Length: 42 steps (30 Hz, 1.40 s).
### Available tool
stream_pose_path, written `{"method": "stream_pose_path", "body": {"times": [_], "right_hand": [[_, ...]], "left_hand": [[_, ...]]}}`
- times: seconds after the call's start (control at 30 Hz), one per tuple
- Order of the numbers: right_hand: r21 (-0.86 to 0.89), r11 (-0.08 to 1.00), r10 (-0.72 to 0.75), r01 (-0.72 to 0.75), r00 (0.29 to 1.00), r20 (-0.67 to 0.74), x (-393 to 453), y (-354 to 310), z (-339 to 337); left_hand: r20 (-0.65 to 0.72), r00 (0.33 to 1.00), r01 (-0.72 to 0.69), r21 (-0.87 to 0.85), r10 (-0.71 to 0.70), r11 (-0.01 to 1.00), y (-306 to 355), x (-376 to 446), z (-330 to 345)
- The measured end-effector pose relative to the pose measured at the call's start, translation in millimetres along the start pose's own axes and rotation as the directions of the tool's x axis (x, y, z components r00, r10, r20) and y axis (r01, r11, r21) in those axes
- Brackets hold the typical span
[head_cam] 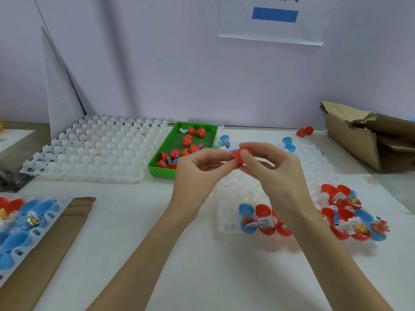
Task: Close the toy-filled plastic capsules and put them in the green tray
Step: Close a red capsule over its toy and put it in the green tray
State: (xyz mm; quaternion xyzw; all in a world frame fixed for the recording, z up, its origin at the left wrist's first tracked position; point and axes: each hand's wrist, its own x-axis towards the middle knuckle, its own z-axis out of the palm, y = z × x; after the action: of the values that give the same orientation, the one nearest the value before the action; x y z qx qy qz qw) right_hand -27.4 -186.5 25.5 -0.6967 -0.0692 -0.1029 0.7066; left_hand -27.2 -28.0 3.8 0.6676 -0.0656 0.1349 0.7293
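Note:
Both hands hold one red capsule (237, 156) above the middle of the table. My left hand (197, 173) pinches its left side, and my right hand (271, 169) grips its right side with fingers curled over it. A bit of blue toy sticks out at the capsule's top. The green tray (157, 168) lies just behind my left hand and holds several red capsules (187, 140). Open red and blue capsules with toys (260, 221) sit in a clear holder tray under my right forearm, and more (350, 218) lie further right.
A large white cell tray (94, 149) lies left of the green tray. At the near left a tray of blue and red capsule halves (20, 223) rests on cardboard. A torn cardboard box (368, 135) stands at the far right, with a red capsule (304, 131) and blue capsule halves (288, 144) near it.

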Motion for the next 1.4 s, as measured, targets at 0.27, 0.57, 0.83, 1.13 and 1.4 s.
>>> {"method": "stream_pose_path", "body": {"times": [0.27, 0.57, 0.83, 1.13, 1.4], "right_hand": [[0.143, 0.981, 0.127, -0.128, 0.992, 0.016, 0.1, -1.7, -0.3], [0.278, 0.956, 0.064, -0.091, 0.992, 0.104, -4.8, -7.3, 2.4], [0.092, 0.989, -0.117, 0.116, 0.993, 0.01, -7.2, -7.4, 7.1], [-0.444, 0.796, -0.359, 0.412, 0.911, 0.201, -12.7, -0.1, 15.9], [-0.632, 0.609, -0.54, 0.48, 0.834, 0.114, -10.2, 7.4, 17.7]], "left_hand": [[0.043, 0.997, -0.062, 0.044, 0.06, 0.997, 1.9, -1.5, 3.3], [0.023, 0.964, -0.265, 0.051, 0.264, 0.963, 1.9, -1.2, 2.4], [-0.037, 0.943, -0.324, 0.139, 0.332, 0.936, 1.4, -5.1, 6.5], [-0.094, 0.969, -0.224, 0.075, 0.23, 0.972, 5.0, -5.6, 6.0], [-0.045, 0.999, -0.028, -0.115, 0.023, 0.993, 9.7, -11.4, 16.1]]}}
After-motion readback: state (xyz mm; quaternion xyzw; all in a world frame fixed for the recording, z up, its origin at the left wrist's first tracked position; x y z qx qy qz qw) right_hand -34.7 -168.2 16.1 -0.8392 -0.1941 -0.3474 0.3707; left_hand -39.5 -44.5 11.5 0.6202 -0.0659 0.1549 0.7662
